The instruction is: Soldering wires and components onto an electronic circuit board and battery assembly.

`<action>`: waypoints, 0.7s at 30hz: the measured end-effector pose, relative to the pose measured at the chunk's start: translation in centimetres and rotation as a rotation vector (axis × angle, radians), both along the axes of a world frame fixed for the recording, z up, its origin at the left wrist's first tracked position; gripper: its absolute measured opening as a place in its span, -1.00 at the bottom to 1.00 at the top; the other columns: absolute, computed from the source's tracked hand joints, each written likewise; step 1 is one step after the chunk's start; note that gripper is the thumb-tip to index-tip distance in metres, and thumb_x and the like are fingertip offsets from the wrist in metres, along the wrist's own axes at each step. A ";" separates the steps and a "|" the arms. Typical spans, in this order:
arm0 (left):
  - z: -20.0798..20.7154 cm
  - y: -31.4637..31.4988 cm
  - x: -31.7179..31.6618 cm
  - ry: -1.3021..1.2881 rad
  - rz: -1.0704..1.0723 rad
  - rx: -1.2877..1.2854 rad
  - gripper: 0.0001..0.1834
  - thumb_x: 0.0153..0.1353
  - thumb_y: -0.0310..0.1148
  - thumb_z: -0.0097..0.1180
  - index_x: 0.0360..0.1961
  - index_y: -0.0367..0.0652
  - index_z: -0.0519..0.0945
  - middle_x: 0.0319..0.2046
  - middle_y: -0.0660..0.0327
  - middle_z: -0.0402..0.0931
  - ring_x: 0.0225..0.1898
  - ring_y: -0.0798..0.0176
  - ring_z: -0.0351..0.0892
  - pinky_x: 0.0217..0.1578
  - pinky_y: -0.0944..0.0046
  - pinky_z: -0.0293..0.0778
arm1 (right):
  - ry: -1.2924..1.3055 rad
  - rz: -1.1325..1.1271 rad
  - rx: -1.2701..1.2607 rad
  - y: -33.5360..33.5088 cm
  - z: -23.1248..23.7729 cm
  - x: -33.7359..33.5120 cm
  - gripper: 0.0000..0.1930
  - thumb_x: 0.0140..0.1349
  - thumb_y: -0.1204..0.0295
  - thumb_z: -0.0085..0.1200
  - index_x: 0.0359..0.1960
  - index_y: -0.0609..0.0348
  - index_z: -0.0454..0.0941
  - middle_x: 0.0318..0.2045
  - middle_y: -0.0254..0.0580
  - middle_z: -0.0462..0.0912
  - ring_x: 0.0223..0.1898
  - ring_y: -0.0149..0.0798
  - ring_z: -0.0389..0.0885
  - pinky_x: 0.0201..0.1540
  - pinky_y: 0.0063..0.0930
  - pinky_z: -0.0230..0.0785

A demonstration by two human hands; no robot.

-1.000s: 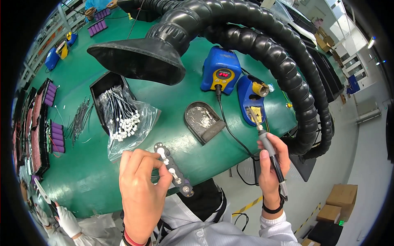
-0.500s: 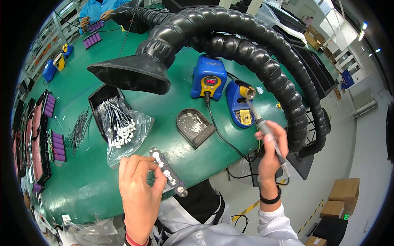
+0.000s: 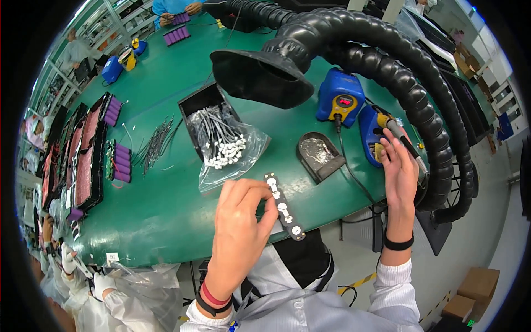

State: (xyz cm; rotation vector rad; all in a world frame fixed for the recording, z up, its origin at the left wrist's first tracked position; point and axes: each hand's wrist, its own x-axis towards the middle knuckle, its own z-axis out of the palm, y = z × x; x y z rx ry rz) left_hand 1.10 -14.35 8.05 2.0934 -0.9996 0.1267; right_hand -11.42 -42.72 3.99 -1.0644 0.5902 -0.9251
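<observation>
My left hand (image 3: 243, 229) is closed, with its fingertips at the left edge of a narrow black strip board (image 3: 284, 208) that bears several white and silvery pads. The board lies tilted at the bench's front edge; whatever else sits under the fingertips is hidden. My right hand (image 3: 401, 171) has its fingers stretched out beside a grey soldering iron (image 3: 404, 141). The iron's front end sits in the blue stand (image 3: 369, 145), and the fingers are not wrapped round it. Behind the stand's left side is a blue and yellow soldering station (image 3: 341, 94) with a lit red display.
A black scoop-shaped tray (image 3: 333, 167) holds whitish bits. Left of it, a black box (image 3: 193, 127) and clear bag hold white-ended cables (image 3: 224, 146). A fume hose nozzle (image 3: 260, 77) hangs overhead. Open black cases (image 3: 88, 138) and purple cell packs (image 3: 123, 160) line the left; co-workers sit around.
My right hand has carried the soldering iron up to its stand and loosened its fingers from it. My left hand stays at the board. The whole view has shifted, so things appear further right.
</observation>
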 end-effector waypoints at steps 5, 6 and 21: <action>-0.1 1.2 0.3 -0.008 -0.026 -0.031 -0.85 0.06 -0.66 0.32 -0.32 -0.30 0.64 -0.22 0.12 0.64 -0.19 0.00 0.55 -0.13 0.11 0.48 | 0.078 0.150 -0.063 9.2 -1.5 -1.5 -0.57 0.39 0.47 0.12 0.26 0.34 0.43 -0.02 -0.14 0.58 -0.09 -0.38 0.55 -0.01 -0.55 0.39; -0.3 0.7 0.3 0.027 -0.031 -0.049 -0.87 0.07 -0.64 0.33 -0.32 -0.29 0.66 -0.21 0.12 0.66 -0.16 0.02 0.59 -0.10 0.12 0.49 | 0.184 0.255 -0.236 10.6 -2.0 -2.8 -0.58 0.36 0.47 0.15 0.23 0.31 0.47 -0.02 -0.17 0.58 -0.08 -0.38 0.55 -0.01 -0.54 0.39; -3.9 5.6 0.1 -0.124 0.200 -0.167 -0.85 0.17 -0.64 0.27 -0.22 -0.24 0.67 -0.32 0.14 0.66 -0.23 0.11 0.54 -0.17 0.18 0.45 | 0.519 0.205 -1.184 17.6 -4.2 0.6 -0.52 0.08 0.43 0.33 0.07 0.32 0.61 -0.21 -0.11 0.64 -0.24 -0.06 0.61 -0.18 -0.25 0.44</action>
